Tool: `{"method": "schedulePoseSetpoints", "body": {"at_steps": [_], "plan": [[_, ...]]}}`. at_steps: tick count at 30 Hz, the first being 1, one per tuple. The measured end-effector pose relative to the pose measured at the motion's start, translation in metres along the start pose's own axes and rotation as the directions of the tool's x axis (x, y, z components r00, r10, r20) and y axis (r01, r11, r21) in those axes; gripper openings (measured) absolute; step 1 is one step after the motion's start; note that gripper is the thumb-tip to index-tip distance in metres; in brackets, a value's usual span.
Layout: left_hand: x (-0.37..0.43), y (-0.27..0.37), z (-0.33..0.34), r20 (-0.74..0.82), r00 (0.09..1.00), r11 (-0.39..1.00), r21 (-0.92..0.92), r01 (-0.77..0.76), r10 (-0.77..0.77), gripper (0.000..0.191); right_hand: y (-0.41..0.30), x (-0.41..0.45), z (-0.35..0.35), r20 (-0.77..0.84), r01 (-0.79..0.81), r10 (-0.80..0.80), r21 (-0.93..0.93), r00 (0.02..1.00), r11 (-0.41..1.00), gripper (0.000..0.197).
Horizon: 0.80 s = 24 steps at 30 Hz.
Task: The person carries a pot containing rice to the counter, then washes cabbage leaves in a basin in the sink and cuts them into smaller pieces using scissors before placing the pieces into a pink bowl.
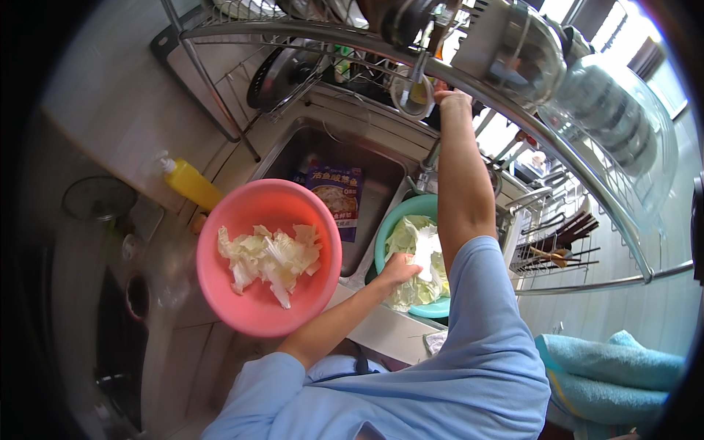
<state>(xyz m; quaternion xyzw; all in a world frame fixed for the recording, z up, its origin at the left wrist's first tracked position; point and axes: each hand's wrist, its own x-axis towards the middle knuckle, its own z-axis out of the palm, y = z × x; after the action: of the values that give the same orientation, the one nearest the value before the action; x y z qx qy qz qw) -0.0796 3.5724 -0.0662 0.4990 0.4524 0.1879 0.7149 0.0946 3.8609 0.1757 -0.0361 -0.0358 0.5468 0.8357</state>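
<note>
My left hand [400, 269] grips a pale Chinese cabbage leaf [427, 248] above the green plastic basin [428, 309]. More cabbage leaves [410, 291] lie in that basin, partly hidden by my right arm. Stretched far forward, my right hand [454, 94] is under the front rail of the dish rack [352, 37], close beside a hanging translucent plastic container [411, 98]. The rail and shadow cover its fingers, so what they touch is unclear. On the left, a pink plastic basin [269, 323] contains torn cabbage leaves [272, 253].
A purple printed food packet [335, 192] lies in the stainless steel sink [379, 165], near the faucet [426, 173]. A yellow pump bottle [190, 181] stands left of the pink basin. Glass bowls [610, 115] sit on the rack overhead. Blue towels [616, 357] hang at lower right.
</note>
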Motion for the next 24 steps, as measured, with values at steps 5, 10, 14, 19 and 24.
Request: {"method": "schedulePoseSetpoints", "body": {"at_steps": [5,10,14,19,24], "plan": [[-0.007,0.021,-0.016,0.008,1.0,0.996,0.086,-0.007,0.007,0.032,-0.001,0.015,0.005,0.044,-0.079,0.078,0.024,0.996,0.997,0.04],[0.018,-0.003,-0.022,0.218,0.968,0.988,-0.113,-0.101,0.124,0.022,-0.043,-0.005,-0.033,0.022,-0.39,0.39,0.005,0.921,0.921,0.036],[0.004,0.013,-0.036,0.166,0.986,0.996,-0.08,0.033,-0.02,0.018,-0.018,-0.223,-0.053,0.154,-0.362,0.386,-0.163,0.91,0.918,0.036],[0.002,0.013,-0.024,0.009,1.0,0.992,-0.126,-0.006,0.007,0.02,-0.066,-0.455,-0.053,-0.179,-0.203,0.097,-0.847,0.979,0.491,0.052],[-0.004,0.011,-0.017,0.032,0.993,0.984,-0.142,-0.11,0.115,0.018,-0.097,-0.539,-0.157,-0.516,-0.511,-0.006,-0.851,0.857,0.123,0.051]]}}
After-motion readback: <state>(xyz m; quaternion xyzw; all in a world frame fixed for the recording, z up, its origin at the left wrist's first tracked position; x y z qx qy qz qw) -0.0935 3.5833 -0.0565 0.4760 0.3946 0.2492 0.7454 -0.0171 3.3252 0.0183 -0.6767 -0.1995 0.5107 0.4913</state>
